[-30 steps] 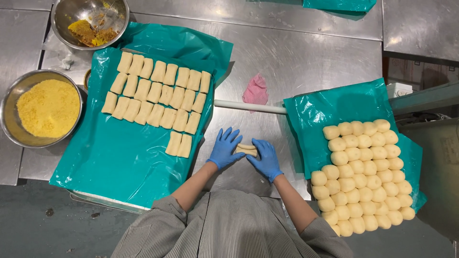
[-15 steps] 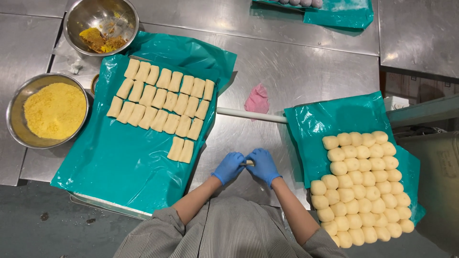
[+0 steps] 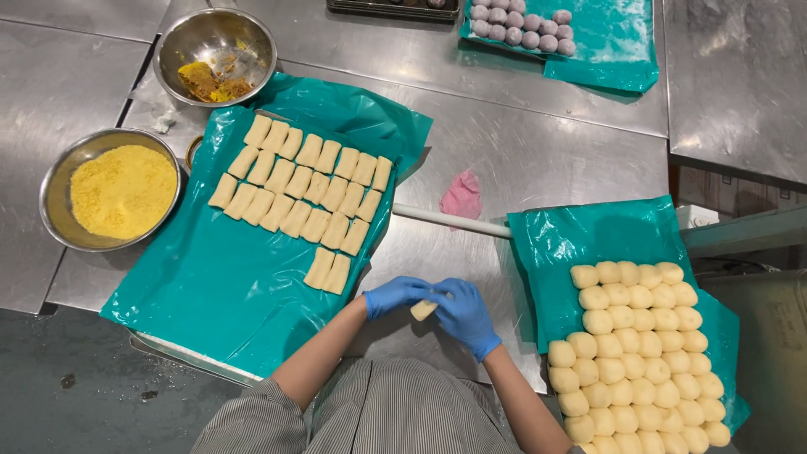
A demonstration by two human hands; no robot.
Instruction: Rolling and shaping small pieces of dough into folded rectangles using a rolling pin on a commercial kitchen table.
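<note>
Both blue-gloved hands, left hand (image 3: 397, 294) and right hand (image 3: 465, 317), close together around a small pale dough piece (image 3: 423, 309) above the steel table (image 3: 521, 151), between the teal sheet of shaped dough rolls (image 3: 298, 193) and the tray of round dough balls (image 3: 643, 353).

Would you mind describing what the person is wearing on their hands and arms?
Both hands wear thin, snug blue disposable gloves: the left hand and the right hand are covered to the wrist. The forearms are bare beyond the glove cuffs. The sleeves are of grey fabric with fine light pinstripes, pushed up to about the elbow. No watch, jewellery or markings show.
</note>
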